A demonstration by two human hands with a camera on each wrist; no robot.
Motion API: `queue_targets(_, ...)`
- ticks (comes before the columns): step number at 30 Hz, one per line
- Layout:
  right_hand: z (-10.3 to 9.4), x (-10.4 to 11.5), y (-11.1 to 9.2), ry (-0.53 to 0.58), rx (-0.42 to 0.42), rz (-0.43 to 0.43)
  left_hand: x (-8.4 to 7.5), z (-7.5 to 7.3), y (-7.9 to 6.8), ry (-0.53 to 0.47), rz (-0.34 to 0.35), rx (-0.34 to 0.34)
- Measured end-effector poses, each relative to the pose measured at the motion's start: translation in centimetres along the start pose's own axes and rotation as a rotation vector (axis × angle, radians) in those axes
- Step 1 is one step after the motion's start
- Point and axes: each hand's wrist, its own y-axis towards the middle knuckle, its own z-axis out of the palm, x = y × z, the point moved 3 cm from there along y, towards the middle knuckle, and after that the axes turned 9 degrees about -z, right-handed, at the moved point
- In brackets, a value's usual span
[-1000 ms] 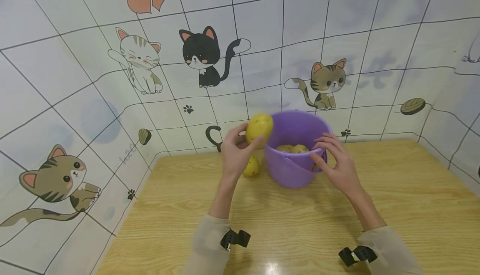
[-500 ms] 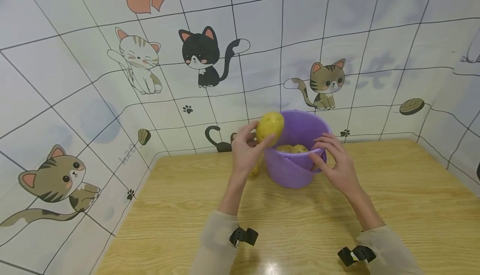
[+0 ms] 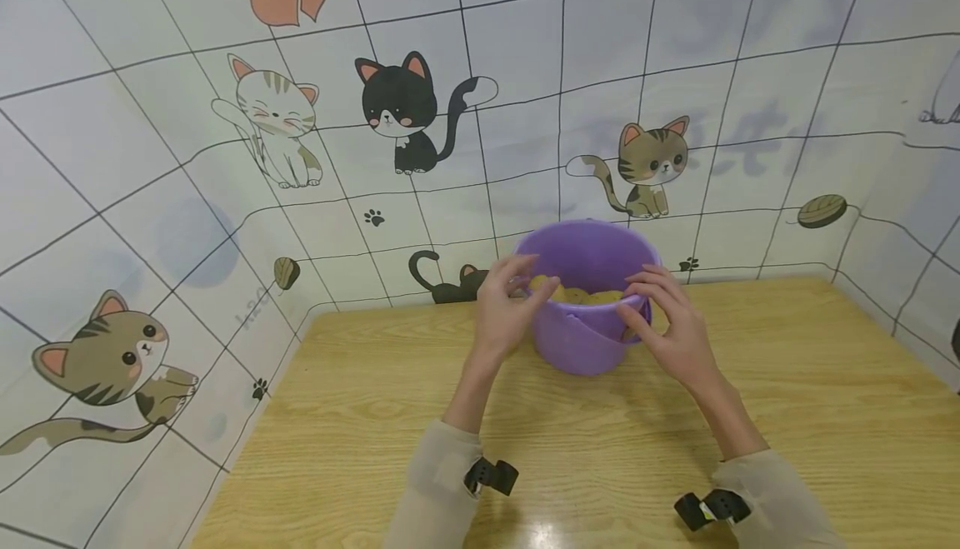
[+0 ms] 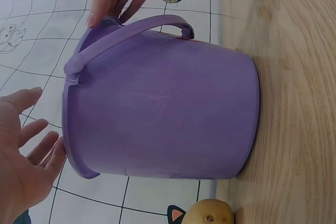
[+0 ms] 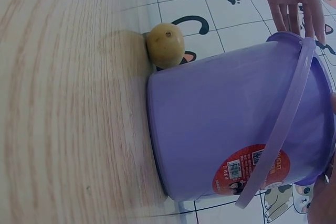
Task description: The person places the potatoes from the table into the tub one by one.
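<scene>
A purple bucket (image 3: 581,345) stands upright on the table with several yellow potatoes (image 3: 576,296) inside. My left hand (image 3: 504,307) is at the bucket's left rim, fingers spread and nothing held; in the left wrist view, the fingertips of this hand (image 4: 23,156) lie right at the rim. On the other side my right hand (image 3: 675,324) grips the rim, thumb outside and fingers over the edge. One more potato (image 5: 166,45) rests on the table beside the bucket's base. In the head view that potato is hidden behind my left hand.
The wooden table (image 3: 390,416) runs back to a wall (image 3: 517,149) covered with cat drawings and grid lines. The bucket's handle (image 4: 131,32) hangs down along its near side. A red label (image 5: 249,169) is stuck on the bucket.
My left hand has carried a potato right, over the bucket, and let it go inside. The fingers are now spread at the rim. My right hand has stayed on the rim.
</scene>
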Motion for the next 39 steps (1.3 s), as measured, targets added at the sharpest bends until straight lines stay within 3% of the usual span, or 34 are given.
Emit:
queue_targets(6, 0.1, -0.1, 0.0, -0.005, 0.002, 0.007, 0.2, -0.6, -0.2, -0.004, 0.054, -0.018)
queue_targets(20, 0.0, -0.1, -0.1, -0.015, 0.015, 0.04, 2.3, -3.2, -0.5, 0.007, 0.048, -0.079)
queue_targets(39, 0.0, -0.2, -0.2, -0.009, 0.007, 0.023, 6.1, -5.8, -1.2, 0.06, -0.146, -0.129)
